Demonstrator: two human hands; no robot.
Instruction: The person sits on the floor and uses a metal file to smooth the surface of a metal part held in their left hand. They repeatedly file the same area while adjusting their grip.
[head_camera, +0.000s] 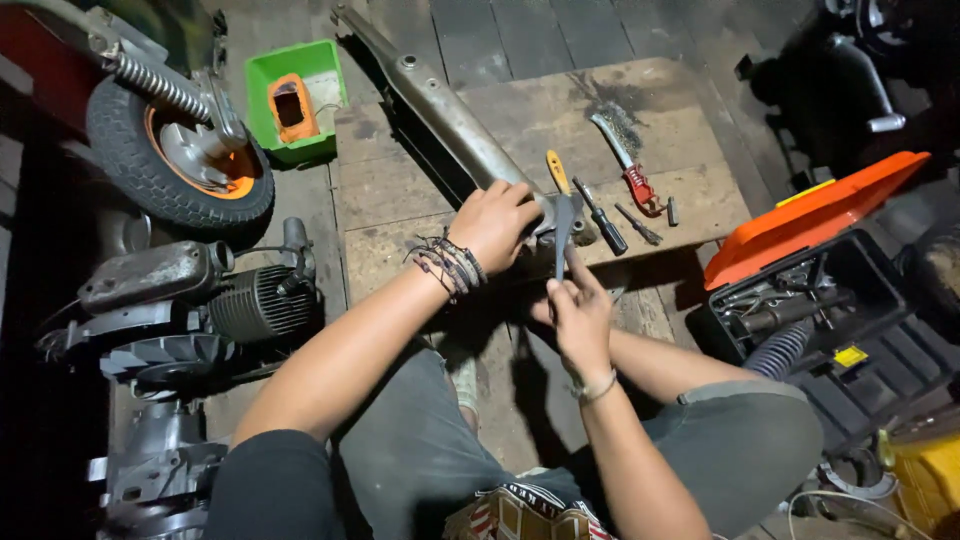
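Note:
My left hand (494, 224) grips the near end of a long grey metal arm (440, 105) that lies slantwise across a low wooden board (520, 120). Several dark cord bracelets sit on that wrist. My right hand (578, 310) holds a flat metal wrench (563, 228) upright, its head against the near end of the metal arm. Close by on the board lie a yellow-handled tool (556, 170), a black-handled screwdriver (603, 222) and a red pipe wrench (630, 170).
A small wheel with an orange hub (180, 150) and a finned engine block (190, 300) sit to the left. A green tray (295, 95) holds an orange part. At right stands an open toolbox with an orange lid (815, 215).

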